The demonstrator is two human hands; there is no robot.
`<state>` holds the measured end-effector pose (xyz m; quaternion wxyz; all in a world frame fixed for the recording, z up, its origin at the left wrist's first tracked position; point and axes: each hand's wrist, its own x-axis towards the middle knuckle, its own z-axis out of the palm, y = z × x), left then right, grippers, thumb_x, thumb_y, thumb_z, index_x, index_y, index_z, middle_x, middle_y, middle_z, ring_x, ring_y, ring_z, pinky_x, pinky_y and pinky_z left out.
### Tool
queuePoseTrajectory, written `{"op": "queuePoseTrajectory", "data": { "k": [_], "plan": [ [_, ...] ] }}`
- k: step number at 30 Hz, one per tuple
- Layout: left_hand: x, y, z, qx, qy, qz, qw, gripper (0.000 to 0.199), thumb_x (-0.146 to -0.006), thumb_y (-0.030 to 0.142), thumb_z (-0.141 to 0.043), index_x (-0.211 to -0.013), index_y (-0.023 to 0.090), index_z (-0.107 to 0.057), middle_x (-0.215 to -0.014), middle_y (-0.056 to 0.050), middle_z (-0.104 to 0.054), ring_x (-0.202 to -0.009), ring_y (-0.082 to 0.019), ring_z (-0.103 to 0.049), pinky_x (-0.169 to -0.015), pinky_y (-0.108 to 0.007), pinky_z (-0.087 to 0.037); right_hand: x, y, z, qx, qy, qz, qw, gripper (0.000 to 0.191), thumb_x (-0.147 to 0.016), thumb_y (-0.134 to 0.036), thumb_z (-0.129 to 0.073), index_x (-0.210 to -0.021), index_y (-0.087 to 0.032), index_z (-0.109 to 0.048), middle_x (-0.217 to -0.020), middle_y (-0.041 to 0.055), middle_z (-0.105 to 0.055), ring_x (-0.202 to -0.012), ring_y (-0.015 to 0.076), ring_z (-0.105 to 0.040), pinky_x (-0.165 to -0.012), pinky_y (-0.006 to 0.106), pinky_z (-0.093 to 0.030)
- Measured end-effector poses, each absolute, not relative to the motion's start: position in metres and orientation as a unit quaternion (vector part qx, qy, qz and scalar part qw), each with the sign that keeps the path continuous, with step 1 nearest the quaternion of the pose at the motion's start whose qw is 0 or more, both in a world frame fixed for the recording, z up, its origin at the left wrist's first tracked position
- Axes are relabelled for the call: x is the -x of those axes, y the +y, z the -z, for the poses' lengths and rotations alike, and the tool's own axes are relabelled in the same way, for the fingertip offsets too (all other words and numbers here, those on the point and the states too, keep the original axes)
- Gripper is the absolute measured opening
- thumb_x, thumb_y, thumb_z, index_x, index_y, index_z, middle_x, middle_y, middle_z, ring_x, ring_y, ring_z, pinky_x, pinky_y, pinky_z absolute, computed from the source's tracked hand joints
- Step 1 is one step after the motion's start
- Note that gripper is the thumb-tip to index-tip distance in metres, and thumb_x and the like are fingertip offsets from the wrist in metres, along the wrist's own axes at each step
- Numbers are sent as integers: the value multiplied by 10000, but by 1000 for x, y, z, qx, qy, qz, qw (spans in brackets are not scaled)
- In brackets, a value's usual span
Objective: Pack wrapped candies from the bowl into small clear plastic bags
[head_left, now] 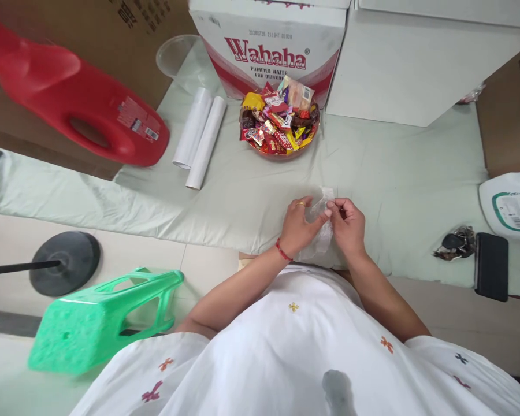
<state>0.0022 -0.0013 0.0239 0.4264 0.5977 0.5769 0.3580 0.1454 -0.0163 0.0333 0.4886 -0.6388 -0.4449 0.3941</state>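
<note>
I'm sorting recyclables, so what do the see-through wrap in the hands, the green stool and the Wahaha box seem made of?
See-through wrap: probably thin plastic film, slightly shiny; it looks transparent and crinkled.
Green stool: likely moulded plastic, semi-glossy, with uniform colour and rounded cut-outs.
Wahaha box: apparently cardboard, fairly smooth, with flat panels and printed lettering; any coating is unclear.

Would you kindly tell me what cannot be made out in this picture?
Head view:
Clear plastic: partly hidden by the left hand and right hand.
Inside of bowl: covered by wrapped candies.
Red jug: far end cut off by left edge; label print too small.
White bottle: cut off by right edge.
</note>
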Motion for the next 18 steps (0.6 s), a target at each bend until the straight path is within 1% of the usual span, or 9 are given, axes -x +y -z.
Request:
{"op": "queuePoseTrajectory", "data": {
  "k": [1,3,5,7,10,12,14,16,18],
  "plan": [
    [-3,1,-23,-596,567,-361,440,440,-918,608,-636,-1013,183,-698,-1068,-127,-719,-1080,-276,-660,-991,-440,-503,-145,-17,-33,637,-451,-391,487,256,-909,-469,-676,-879,-214,-678,-701,-35,-587,-600,116,-464,-573,261,-391],
    [-6,4,-21,-565,552,-380,481,409,-1005,537,-512,-825,204,-669,-886,-77,-710,-896,-219,-671,-875,-387,-526,-145,-19,-30,631,-452,-397,490,267,-917,-482,-669,-895,-216,-678,-701,-37,-589,-593,116,-461,-570,260,-391],
    [-8,4,-20,-513,547,-404,524,448,-1036,518,-451,-744,214,-601,-748,-38,-654,-730,-177,-631,-733,-338,-515,-146,-23,-28,626,-447,-409,491,277,-927,-495,-661,-906,-218,-675,-703,-37,-590,-591,118,-460,-567,262,-394],
    [-11,2,-20,-477,553,-420,539,463,-1042,549,-437,-732,223,-544,-643,-2,-575,-608,-151,-557,-631,-313,-471,-146,-28,-30,623,-465,-400,485,269,-943,-488,-649,-911,-223,-677,-712,-31,-596,-603,126,-472,-588,271,-413],
    [-14,-3,-24,-484,563,-452,494,508,-1024,637,-436,-736,225,-505,-627,15,-507,-599,-140,-483,-619,-307,-423,-146,-35,-37,576,-561,-367,468,238,-955,-463,-651,-890,-241,-707,-800,7,-638,-718,159,-554,-697,311,-479],
    [-14,-6,-26,-499,547,-472,478,554,-999,696,-435,-715,222,-475,-651,12,-487,-626,-138,-454,-631,-307,-408,-147,-37,-42,536,-584,-385,472,262,-963,-488,-637,-881,-257,-729,-883,37,-659,-806,185,-596,-763,343,-508],
    [-15,-8,-27,-495,525,-474,505,588,-988,733,-405,-698,223,-448,-636,16,-451,-607,-134,-421,-613,-306,-394,-146,-34,-43,533,-514,-440,507,318,-965,-551,-610,-888,-266,-727,-903,43,-654,-789,185,-595,-736,346,-520],
    [-15,-9,-28,-484,515,-463,535,600,-988,745,-379,-695,225,-450,-612,21,-429,-584,-133,-404,-596,-305,-389,-145,-27,-40,542,-412,-502,534,334,-926,-600,-644,-936,-273,-715,-849,18,-628,-708,165,-559,-657,319,-508],
    [-16,-10,-28,-488,511,-454,543,600,-992,739,-373,-711,221,-486,-628,11,-478,-604,-139,-435,-613,-307,-411,-143,-21,-36,533,-368,-550,527,359,-868,-607,-713,-1017,-281,-719,-827,-2,-629,-682,151,-541,-630,296,-497]
  ]
}}
